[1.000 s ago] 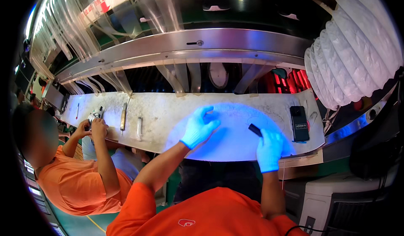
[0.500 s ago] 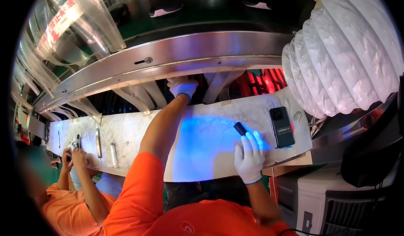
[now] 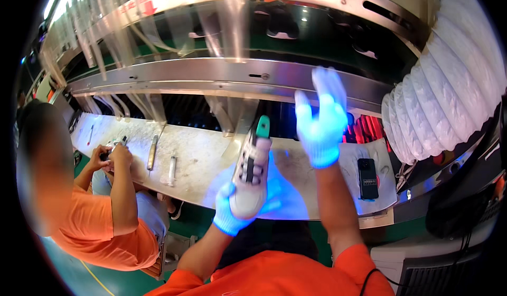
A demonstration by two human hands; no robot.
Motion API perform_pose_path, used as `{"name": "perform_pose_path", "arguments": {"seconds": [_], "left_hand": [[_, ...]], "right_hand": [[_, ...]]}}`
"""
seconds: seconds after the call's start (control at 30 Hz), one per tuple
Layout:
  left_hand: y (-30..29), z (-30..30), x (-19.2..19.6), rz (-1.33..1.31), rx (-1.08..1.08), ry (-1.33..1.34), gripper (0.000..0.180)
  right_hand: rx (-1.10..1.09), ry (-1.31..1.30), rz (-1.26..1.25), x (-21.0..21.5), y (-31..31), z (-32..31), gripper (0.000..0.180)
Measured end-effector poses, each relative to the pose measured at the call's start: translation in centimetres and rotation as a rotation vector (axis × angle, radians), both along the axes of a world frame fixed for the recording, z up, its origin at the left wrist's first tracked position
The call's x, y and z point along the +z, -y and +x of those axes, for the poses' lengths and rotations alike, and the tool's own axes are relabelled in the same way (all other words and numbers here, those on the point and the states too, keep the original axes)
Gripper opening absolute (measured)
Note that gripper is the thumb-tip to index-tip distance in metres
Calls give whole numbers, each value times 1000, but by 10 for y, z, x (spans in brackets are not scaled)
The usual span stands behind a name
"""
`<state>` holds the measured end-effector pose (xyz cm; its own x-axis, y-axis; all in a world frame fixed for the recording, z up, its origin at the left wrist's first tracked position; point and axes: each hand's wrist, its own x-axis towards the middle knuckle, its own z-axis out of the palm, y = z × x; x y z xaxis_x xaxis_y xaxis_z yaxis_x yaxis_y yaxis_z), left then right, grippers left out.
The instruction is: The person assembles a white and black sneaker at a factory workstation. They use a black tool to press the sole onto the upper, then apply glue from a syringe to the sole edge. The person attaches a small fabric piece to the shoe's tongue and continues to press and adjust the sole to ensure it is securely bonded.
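Observation:
A pale sneaker (image 3: 250, 182) with dark lace bars hangs over the front of the worktable, toe toward me and tilted. My left hand (image 3: 230, 211), in a white knit glove lit blue, is wrapped round its toe end. From the collar at the shoe's far end sticks a green piece (image 3: 263, 126). Over the table's far edge, in front of the metal rail, my right hand (image 3: 322, 122) is raised with fingers spread and nothing in it. It wears the same kind of glove, also under blue light.
On the pale worktable (image 3: 198, 143) lie a black phone (image 3: 367, 178) at right and a handled tool (image 3: 152, 152) and a clear tube (image 3: 172, 171) at left. A co-worker (image 3: 113, 211) sits left. A white duct (image 3: 443, 85) bulges at right; clear strips (image 3: 232, 27) hang ahead.
My left hand has come back from under the metal rail and now holds the sneaker. My right hand has risen off the table. The small black cylinder by it no longer shows.

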<state>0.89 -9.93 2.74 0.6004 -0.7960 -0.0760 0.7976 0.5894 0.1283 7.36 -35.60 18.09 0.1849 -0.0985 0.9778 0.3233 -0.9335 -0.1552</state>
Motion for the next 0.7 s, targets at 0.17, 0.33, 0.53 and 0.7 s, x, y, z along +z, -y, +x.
{"name": "perform_pose_path", "arguments": {"seconds": [0.17,0.33,0.53,0.7], "left_hand": [[-62,-85,-22,413,-218,-60,87],[-84,-101,-71,532,-114,2,72],[-80,-99,-74,609,15,185,73],[-82,-94,-81,635,-51,170,77]], "right_hand": [[-155,-355,-15,71,33,139,56],[-342,-698,-8,86,33,186,26],[302,-96,161,31,-15,22,18],[180,-438,-165,-71,-35,-196,32]]}}
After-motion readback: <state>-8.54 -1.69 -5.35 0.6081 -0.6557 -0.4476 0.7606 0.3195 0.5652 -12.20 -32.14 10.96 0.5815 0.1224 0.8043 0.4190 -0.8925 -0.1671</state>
